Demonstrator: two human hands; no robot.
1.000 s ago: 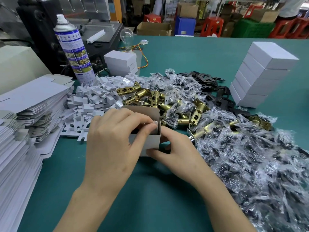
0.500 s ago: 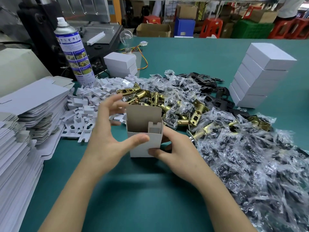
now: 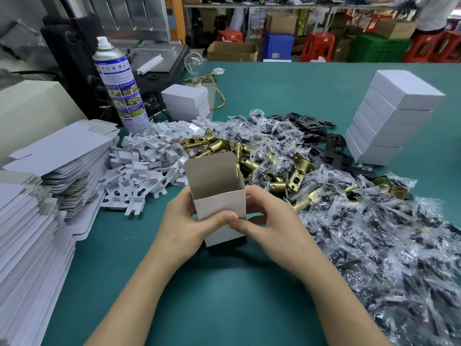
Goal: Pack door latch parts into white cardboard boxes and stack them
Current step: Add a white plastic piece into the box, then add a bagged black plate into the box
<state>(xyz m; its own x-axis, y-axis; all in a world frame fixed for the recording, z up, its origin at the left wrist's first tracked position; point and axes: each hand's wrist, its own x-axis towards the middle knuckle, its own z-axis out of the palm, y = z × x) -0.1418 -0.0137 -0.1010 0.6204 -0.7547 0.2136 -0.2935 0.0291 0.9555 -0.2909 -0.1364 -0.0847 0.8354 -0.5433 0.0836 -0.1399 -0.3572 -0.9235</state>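
Observation:
A small white cardboard box stands upright on the green table, its top flap raised and its inside open. My left hand grips its left side with the thumb across the front. From the right, my right hand holds the box, thumb on the front wall. Behind the box lies a heap of brass door latches. Clear plastic bags of small parts spread to the right. White plastic inserts are piled at the left. A stack of closed white boxes stands at the far right.
Flat unfolded box blanks are stacked along the left edge. A spray can and a black machine stand at the back left. Two more white boxes and a light bulb sit behind the inserts. Black metal plates lie beyond the latches.
The box was raised upright and its top flap opened. My left hand moved off the box top to its left side. Both thumbs now meet on the front wall.

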